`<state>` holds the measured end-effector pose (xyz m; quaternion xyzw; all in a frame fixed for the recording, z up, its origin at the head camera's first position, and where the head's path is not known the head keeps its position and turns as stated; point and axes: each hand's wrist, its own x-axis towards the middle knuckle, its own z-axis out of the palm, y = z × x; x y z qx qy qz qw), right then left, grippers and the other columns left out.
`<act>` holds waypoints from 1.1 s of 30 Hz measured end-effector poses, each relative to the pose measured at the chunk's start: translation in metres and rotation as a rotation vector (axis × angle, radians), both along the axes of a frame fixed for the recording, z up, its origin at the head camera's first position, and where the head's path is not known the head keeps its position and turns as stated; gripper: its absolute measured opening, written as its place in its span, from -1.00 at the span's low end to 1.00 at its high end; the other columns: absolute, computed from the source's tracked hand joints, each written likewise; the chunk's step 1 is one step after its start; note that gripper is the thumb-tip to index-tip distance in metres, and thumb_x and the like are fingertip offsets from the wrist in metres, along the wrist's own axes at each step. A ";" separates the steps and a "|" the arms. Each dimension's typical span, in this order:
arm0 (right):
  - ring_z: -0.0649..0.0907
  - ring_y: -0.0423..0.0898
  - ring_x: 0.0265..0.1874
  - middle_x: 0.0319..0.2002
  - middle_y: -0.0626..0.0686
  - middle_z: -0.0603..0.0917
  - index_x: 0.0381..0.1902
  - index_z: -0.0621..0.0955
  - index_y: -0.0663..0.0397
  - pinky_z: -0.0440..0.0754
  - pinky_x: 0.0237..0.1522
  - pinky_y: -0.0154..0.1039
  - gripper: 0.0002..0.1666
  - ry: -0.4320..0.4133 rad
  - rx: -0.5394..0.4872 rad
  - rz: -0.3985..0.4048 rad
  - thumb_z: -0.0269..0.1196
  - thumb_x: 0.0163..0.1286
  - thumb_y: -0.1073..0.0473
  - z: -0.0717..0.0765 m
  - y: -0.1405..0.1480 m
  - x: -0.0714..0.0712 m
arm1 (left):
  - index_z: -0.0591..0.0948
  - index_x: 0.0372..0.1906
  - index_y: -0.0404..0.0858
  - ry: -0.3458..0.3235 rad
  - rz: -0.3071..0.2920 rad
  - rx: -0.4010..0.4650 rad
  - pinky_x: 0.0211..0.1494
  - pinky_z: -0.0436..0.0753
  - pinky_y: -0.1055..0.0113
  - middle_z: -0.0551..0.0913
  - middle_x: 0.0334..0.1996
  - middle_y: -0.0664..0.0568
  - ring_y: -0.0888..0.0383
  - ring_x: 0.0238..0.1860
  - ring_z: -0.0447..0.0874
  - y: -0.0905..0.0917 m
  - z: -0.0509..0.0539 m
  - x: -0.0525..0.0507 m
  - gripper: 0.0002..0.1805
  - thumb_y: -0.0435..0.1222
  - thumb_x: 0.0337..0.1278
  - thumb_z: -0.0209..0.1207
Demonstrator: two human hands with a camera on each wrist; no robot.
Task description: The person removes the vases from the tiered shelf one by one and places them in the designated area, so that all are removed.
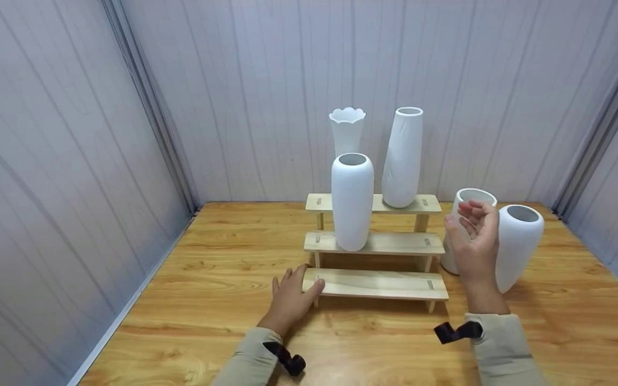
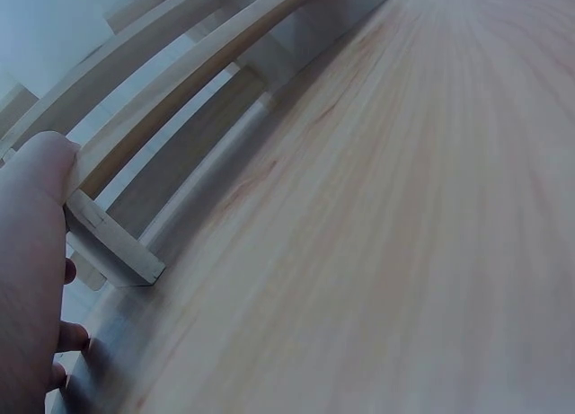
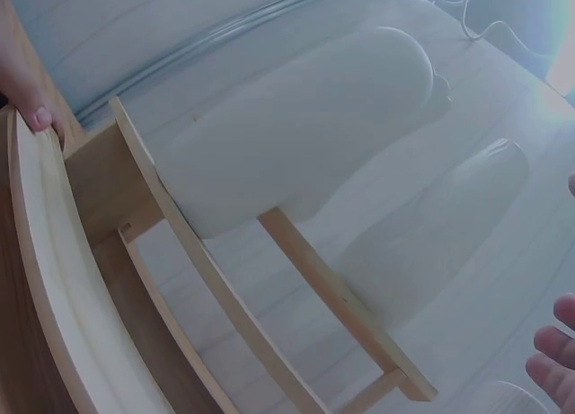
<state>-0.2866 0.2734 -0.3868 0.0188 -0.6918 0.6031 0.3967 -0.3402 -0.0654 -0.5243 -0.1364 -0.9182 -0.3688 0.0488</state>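
A three-step wooden stand (image 1: 376,284) stands on the table. My left hand (image 1: 290,300) grips the left end of its lowest step, thumb on top and fingers at the side. In the left wrist view that thumb (image 2: 40,162) lies over the step's edge. My right hand (image 1: 475,241) is raised right of the stand, fingers loosely bent, holding nothing. Behind it are a white cylindrical vase (image 1: 450,257), partly hidden, and a tapered white vase (image 1: 521,241). A smooth white vase (image 1: 352,203) stands on the middle step. The top step bears a slim white vase (image 1: 403,161).
A scallop-rimmed white vase (image 1: 347,131) stands at the back left, its lower part hidden by the middle-step vase. Panelled walls (image 1: 266,96) enclose the wooden table (image 1: 223,257) at the back and sides. A white cable (image 3: 494,23) shows in the right wrist view.
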 end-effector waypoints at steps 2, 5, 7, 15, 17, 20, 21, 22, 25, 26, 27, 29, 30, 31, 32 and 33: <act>0.52 -0.05 0.21 0.11 0.07 0.51 0.29 0.34 0.28 0.43 0.35 -0.11 -0.39 0.013 -0.015 0.021 0.27 0.35 0.23 0.000 -0.004 -0.002 | 0.34 0.49 -0.24 0.001 -0.003 -0.003 0.50 -0.30 -0.34 0.40 0.45 -0.12 -0.28 0.54 0.06 -0.001 -0.001 0.000 -0.10 0.34 0.34 -0.05; 0.53 -0.01 0.17 0.08 0.10 0.52 0.28 0.34 0.33 0.45 0.33 -0.13 -0.39 0.028 -0.033 0.055 0.26 0.35 0.26 0.000 -0.012 -0.004 | 0.36 0.47 -0.21 0.004 -0.003 -0.013 0.50 -0.31 -0.35 0.39 0.46 -0.08 -0.28 0.54 0.06 -0.003 -0.001 0.000 -0.12 0.36 0.34 -0.08; 0.54 0.01 0.16 0.08 0.13 0.52 0.28 0.33 0.37 0.46 0.32 -0.16 -0.40 0.030 -0.043 0.089 0.25 0.36 0.27 0.000 -0.017 -0.006 | 0.38 0.45 -0.20 0.009 -0.001 -0.020 0.49 -0.31 -0.37 0.38 0.46 -0.06 -0.28 0.54 0.06 -0.005 -0.002 0.000 -0.13 0.36 0.35 -0.09; 0.58 -0.02 0.05 0.03 0.20 0.57 0.20 0.38 0.35 0.51 0.10 -0.38 -0.55 0.011 -0.117 0.152 0.19 0.43 0.32 0.002 -0.031 -0.009 | 0.35 0.47 -0.26 0.021 -0.011 -0.007 0.48 -0.29 -0.39 0.41 0.44 -0.12 -0.32 0.53 0.08 -0.002 0.000 0.001 -0.12 0.32 0.36 -0.05; 0.58 -0.04 0.02 0.02 0.21 0.57 0.18 0.40 0.31 0.51 0.08 -0.38 -0.59 0.001 -0.125 0.160 0.19 0.44 0.31 0.002 -0.035 -0.010 | 0.35 0.48 -0.26 0.020 -0.007 -0.011 0.49 -0.28 -0.38 0.41 0.43 -0.13 -0.31 0.53 0.09 -0.001 0.000 0.001 -0.11 0.33 0.36 -0.05; 0.59 -0.09 0.01 0.03 0.24 0.58 0.19 0.42 0.24 0.52 0.08 -0.39 -0.61 -0.018 -0.124 0.171 0.18 0.45 0.30 0.000 -0.040 -0.012 | 0.34 0.48 -0.27 0.016 -0.003 -0.015 0.50 -0.28 -0.37 0.41 0.43 -0.13 -0.30 0.53 0.08 0.000 0.000 0.001 -0.11 0.33 0.36 -0.05; 0.59 -0.10 0.00 0.03 0.26 0.58 0.20 0.41 0.26 0.52 0.08 -0.40 -0.60 -0.022 -0.121 0.175 0.17 0.45 0.30 0.000 -0.042 -0.013 | 0.34 0.48 -0.27 0.016 -0.003 -0.015 0.50 -0.28 -0.37 0.41 0.43 -0.13 -0.30 0.53 0.08 0.000 0.000 0.001 -0.10 0.33 0.36 -0.05; 0.59 -0.10 0.00 0.04 0.27 0.58 0.20 0.41 0.25 0.53 0.07 -0.40 -0.60 -0.025 -0.128 0.182 0.16 0.46 0.30 -0.001 -0.044 -0.013 | 0.34 0.48 -0.28 0.017 -0.004 -0.015 0.50 -0.28 -0.37 0.41 0.43 -0.13 -0.30 0.53 0.09 0.000 0.000 0.001 -0.10 0.33 0.36 -0.05; 0.59 -0.11 0.00 0.06 0.31 0.57 0.23 0.39 0.27 0.54 0.05 -0.41 -0.57 -0.041 -0.142 0.194 0.15 0.47 0.29 -0.002 -0.047 -0.016 | 0.33 0.49 -0.28 0.018 -0.004 -0.018 0.50 -0.28 -0.37 0.41 0.44 -0.13 -0.30 0.53 0.09 0.000 0.000 0.001 -0.10 0.33 0.36 -0.05; 0.59 -0.11 0.00 0.07 0.31 0.56 0.25 0.38 0.28 0.54 0.05 -0.42 -0.56 -0.048 -0.143 0.196 0.15 0.47 0.28 -0.003 -0.048 -0.017 | 0.33 0.49 -0.28 0.018 -0.004 -0.017 0.50 -0.28 -0.37 0.41 0.44 -0.13 -0.30 0.53 0.08 0.000 0.000 0.001 -0.10 0.33 0.36 -0.05; 0.59 -0.11 0.00 0.08 0.32 0.56 0.26 0.38 0.29 0.54 0.05 -0.42 -0.55 -0.054 -0.143 0.197 0.15 0.47 0.28 -0.004 -0.049 -0.018 | 0.33 0.49 -0.27 0.015 -0.003 -0.018 0.50 -0.29 -0.36 0.40 0.44 -0.13 -0.29 0.53 0.08 0.000 0.001 0.001 -0.10 0.33 0.35 -0.05; 0.59 -0.12 0.00 0.09 0.32 0.56 0.28 0.37 0.29 0.53 0.06 -0.42 -0.53 -0.066 -0.139 0.197 0.16 0.47 0.28 -0.007 -0.049 -0.020 | 0.32 0.50 -0.26 0.013 0.000 -0.019 0.51 -0.30 -0.34 0.40 0.45 -0.12 -0.29 0.54 0.07 0.000 0.001 0.001 -0.10 0.33 0.35 -0.05; 0.59 -0.13 -0.01 0.09 0.33 0.56 0.29 0.37 0.30 0.52 0.07 -0.42 -0.51 -0.073 -0.133 0.194 0.16 0.47 0.29 -0.008 -0.049 -0.021 | 0.32 0.50 -0.27 0.011 0.000 -0.017 0.51 -0.31 -0.34 0.39 0.45 -0.12 -0.29 0.54 0.07 0.000 0.001 0.001 -0.10 0.32 0.36 -0.05; 0.58 -0.13 -0.01 0.10 0.33 0.55 0.30 0.36 0.31 0.52 0.07 -0.42 -0.50 -0.082 -0.127 0.191 0.16 0.47 0.29 -0.009 -0.049 -0.022 | 0.32 0.50 -0.26 0.011 0.000 -0.015 0.51 -0.31 -0.34 0.39 0.45 -0.12 -0.28 0.54 0.07 0.001 0.001 0.001 -0.10 0.32 0.36 -0.05; 0.58 -0.12 -0.02 0.10 0.33 0.55 0.31 0.36 0.31 0.52 0.04 -0.40 -0.49 -0.090 -0.128 0.194 0.16 0.46 0.29 -0.011 -0.049 -0.024 | 0.32 0.50 -0.25 0.009 -0.001 -0.016 0.51 -0.31 -0.33 0.39 0.45 -0.11 -0.28 0.54 0.06 0.001 0.001 0.001 -0.11 0.32 0.36 -0.05; 0.58 -0.12 -0.02 0.10 0.31 0.55 0.31 0.36 0.31 0.53 0.01 -0.39 -0.49 -0.102 -0.127 0.196 0.17 0.46 0.29 -0.012 -0.049 -0.025 | 0.33 0.50 -0.24 0.006 -0.001 -0.018 0.51 -0.32 -0.33 0.40 0.45 -0.09 -0.28 0.54 0.06 0.001 0.001 0.001 -0.11 0.33 0.35 -0.05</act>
